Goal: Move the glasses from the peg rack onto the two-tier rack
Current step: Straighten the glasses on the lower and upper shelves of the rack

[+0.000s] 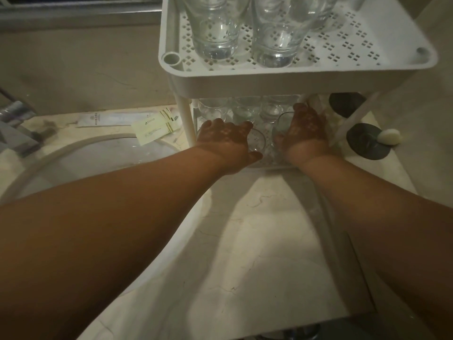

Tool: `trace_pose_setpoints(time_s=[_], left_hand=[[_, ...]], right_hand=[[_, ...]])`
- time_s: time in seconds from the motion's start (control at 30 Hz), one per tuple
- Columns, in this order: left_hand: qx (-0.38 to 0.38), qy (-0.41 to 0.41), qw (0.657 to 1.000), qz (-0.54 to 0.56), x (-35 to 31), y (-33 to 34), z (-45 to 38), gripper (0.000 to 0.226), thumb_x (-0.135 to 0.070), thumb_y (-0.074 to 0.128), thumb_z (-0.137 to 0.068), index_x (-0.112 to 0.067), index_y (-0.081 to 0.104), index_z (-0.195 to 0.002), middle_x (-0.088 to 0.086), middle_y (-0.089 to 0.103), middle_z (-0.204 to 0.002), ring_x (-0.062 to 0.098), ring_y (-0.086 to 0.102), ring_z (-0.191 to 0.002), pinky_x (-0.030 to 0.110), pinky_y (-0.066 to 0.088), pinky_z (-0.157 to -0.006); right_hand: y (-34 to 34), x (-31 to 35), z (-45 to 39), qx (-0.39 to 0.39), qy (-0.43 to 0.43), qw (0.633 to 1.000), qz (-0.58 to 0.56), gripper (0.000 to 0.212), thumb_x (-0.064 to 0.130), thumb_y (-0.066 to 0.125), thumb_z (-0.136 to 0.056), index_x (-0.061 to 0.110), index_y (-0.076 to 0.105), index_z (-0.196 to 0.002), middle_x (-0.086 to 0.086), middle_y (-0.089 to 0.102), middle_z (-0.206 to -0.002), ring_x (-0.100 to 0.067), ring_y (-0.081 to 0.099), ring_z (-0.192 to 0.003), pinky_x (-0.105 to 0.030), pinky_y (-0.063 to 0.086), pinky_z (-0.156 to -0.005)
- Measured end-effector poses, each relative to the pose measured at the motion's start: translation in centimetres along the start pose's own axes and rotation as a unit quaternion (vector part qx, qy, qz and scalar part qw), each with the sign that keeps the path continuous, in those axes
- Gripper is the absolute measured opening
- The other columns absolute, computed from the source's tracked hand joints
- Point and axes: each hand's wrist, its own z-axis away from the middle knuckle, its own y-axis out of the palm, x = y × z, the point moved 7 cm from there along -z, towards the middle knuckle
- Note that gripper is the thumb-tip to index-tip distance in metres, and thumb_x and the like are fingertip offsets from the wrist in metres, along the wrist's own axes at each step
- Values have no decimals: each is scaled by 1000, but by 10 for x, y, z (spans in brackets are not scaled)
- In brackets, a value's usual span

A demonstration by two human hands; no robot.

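Observation:
The white two-tier rack (247, 76) stands on the marble counter ahead of me. Its perforated upper tier holds tall clear glasses (215, 33) standing upright. Both my hands reach under it into the lower tier. My left hand (226, 141) is wrapped around a clear glass (257, 142) lying tilted with its mouth toward me. My right hand (306, 128) grips another clear glass (282, 123) from its right side. Several more glasses (245, 110) stand at the back of the lower tier. No peg rack is in view.
A round white sink basin (73, 153) lies at the left, with a metal tap (17, 126) at its far left. Paper sachets (157, 127) rest behind the basin. Two dark round discs (365, 143) and a pale soap piece (389, 139) sit right of the rack.

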Motion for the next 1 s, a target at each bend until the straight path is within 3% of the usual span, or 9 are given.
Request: trace_pose_setpoints(time_s=[0.57, 0.83, 1.0], left_hand=[[7, 1, 1000, -3, -2, -2, 2, 80, -72, 44, -90, -31, 23, -156, 10, 52, -145, 35, 40, -137, 48, 29, -114], [10, 8, 1000, -20, -1, -2, 3, 82, -74, 39, -90, -32, 19, -157, 9, 47, -150, 33, 37, -140, 48, 27, -115], [-24, 20, 998, -48, -1, 2, 8, 82, -75, 29, -90, -29, 16, -157, 8, 49, -148, 32, 37, -139, 49, 23, -115]], right_hand=[[6, 7, 30, 39, -30, 999, 22, 79, 38, 74, -83, 17, 33, -148, -8, 45, -144, -34, 38, -131, -37, 38, -105], [11, 5, 28, 54, -50, 997, 34, 80, 38, 72, -82, 18, 32, -148, -10, 40, -146, -36, 37, -132, -38, 35, -109], [16, 8, 35, 68, -80, 993, 55, 75, 39, 63, -87, 18, 27, -149, -11, 32, -148, -33, 31, -137, -39, 26, -113]])
